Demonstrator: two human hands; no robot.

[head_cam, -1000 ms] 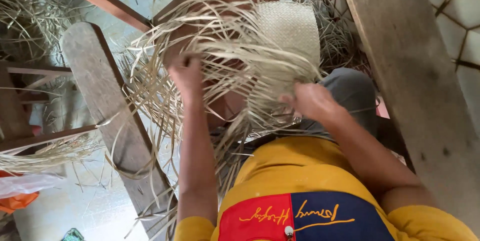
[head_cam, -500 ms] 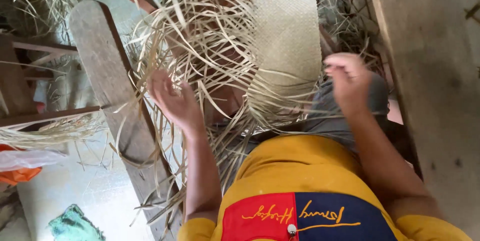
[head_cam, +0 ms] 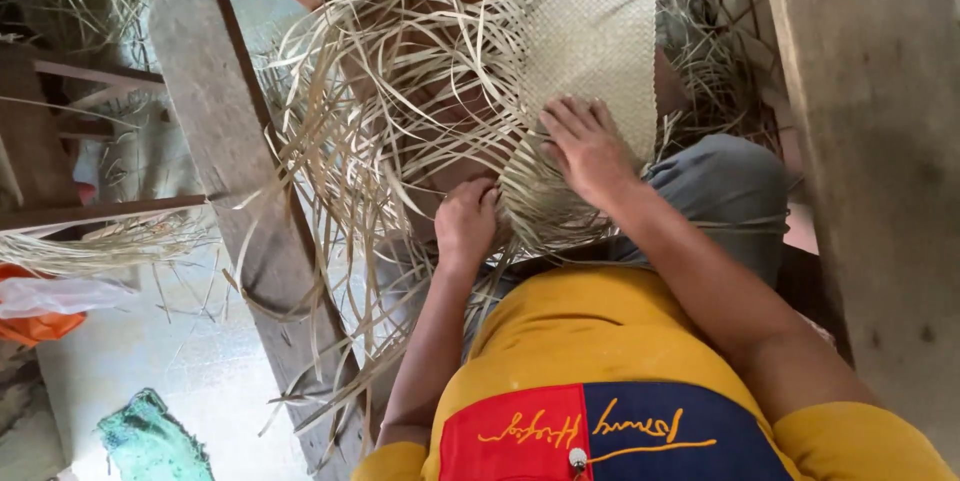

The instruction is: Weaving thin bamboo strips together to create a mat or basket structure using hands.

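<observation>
A pale woven straw mat [head_cam: 590, 51] lies over my lap, its finished square part at the top and many loose straw strips [head_cam: 390, 111] fanning out to the left and below. My left hand [head_cam: 466, 223] is closed around a bunch of strips at the mat's lower edge. My right hand [head_cam: 588, 149] rests flat on the woven part just beside it, fingers spread and pressing down. The two hands are almost touching.
A grey wooden plank [head_cam: 235, 181] runs diagonally at the left under the strips. A broad wooden beam [head_cam: 870, 161] stands along the right. More straw [head_cam: 100, 246] lies on wooden rails at the left, with an orange bag [head_cam: 40, 316] and a green cloth [head_cam: 150, 436] on the floor.
My left hand has come in from the left and closed on strips at the mat's edge. My right hand has moved left and down onto the woven part. The view has shifted.
</observation>
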